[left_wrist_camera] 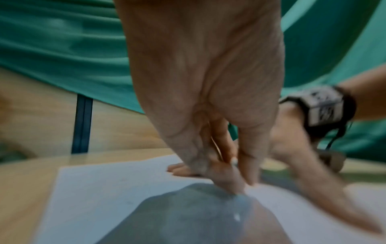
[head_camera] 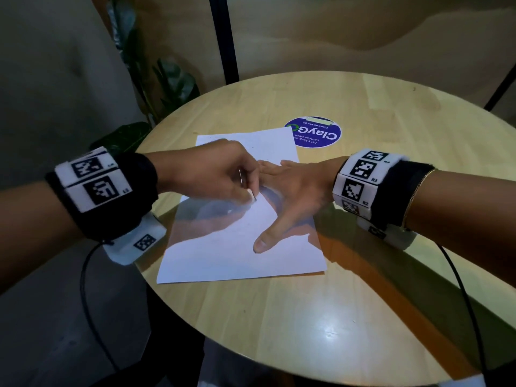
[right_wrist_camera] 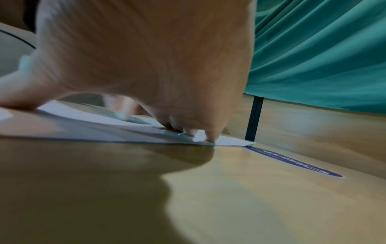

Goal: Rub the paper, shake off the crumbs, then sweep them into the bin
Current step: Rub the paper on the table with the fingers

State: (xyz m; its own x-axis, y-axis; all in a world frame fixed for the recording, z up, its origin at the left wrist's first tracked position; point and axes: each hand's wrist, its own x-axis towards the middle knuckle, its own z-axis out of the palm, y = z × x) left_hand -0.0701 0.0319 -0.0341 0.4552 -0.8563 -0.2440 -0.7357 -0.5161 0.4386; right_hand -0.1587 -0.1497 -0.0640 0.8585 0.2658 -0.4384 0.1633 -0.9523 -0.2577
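Left hand (head_camera: 212, 171) pinches small white eraser (head_camera: 252, 196) against white paper sheet (head_camera: 237, 255); right hand (head_camera: 293, 191) fingers (right_wrist_camera: 212, 135) flat, pressing sheet onto round wooden table (head_camera: 363, 289).

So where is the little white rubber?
In the head view, the rubber is pinched in the left hand, pressed on the middle of the paper, beside the right hand lying flat.

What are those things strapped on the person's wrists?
Both hands are bare. The left hand and right hand each have a black band round the wrist, carrying white blocks printed with black square codes. A thin black cable hangs from each. A thin gold bracelet sits on the right forearm.
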